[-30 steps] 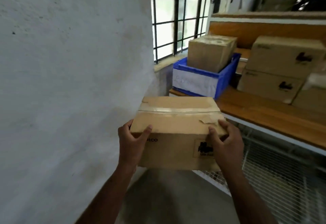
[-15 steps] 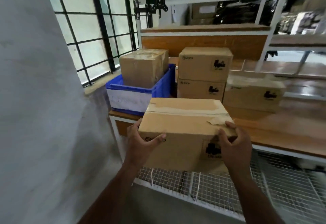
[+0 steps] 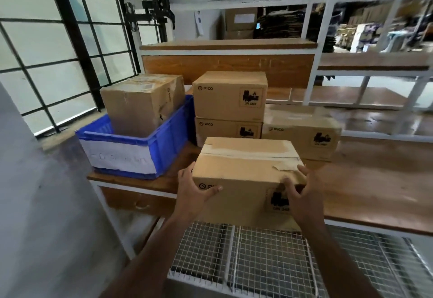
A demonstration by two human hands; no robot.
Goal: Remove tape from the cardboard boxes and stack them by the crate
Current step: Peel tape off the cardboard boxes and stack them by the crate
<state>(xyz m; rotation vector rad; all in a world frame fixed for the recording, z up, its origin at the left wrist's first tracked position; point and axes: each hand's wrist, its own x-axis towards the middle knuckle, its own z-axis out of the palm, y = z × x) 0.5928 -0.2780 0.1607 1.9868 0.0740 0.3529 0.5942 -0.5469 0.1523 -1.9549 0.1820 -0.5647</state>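
Observation:
I hold a cardboard box (image 3: 243, 175) in front of me, over the front edge of the wooden shelf (image 3: 365, 187). My left hand (image 3: 194, 192) grips its left front corner and my right hand (image 3: 302, 196) grips its right front corner. A strip of tape (image 3: 248, 153) runs across the box top, with a torn, lifted end near my right fingers. A blue crate (image 3: 140, 147) stands at the shelf's left end with a taped box (image 3: 143, 103) inside. Beside the crate two boxes are stacked (image 3: 228, 110), and one more box (image 3: 302, 133) lies to their right.
A grey wall (image 3: 35, 204) stands close on my left, with a barred window (image 3: 58, 46) behind the crate. A white wire mesh rack (image 3: 269, 257) lies below the shelf. White metal shelving frames (image 3: 321, 46) rise behind the boxes.
My view has swung right from the wall toward the shelf. The held box has come forward over the shelf edge, closer to the stacked boxes; both hands keep their grip.

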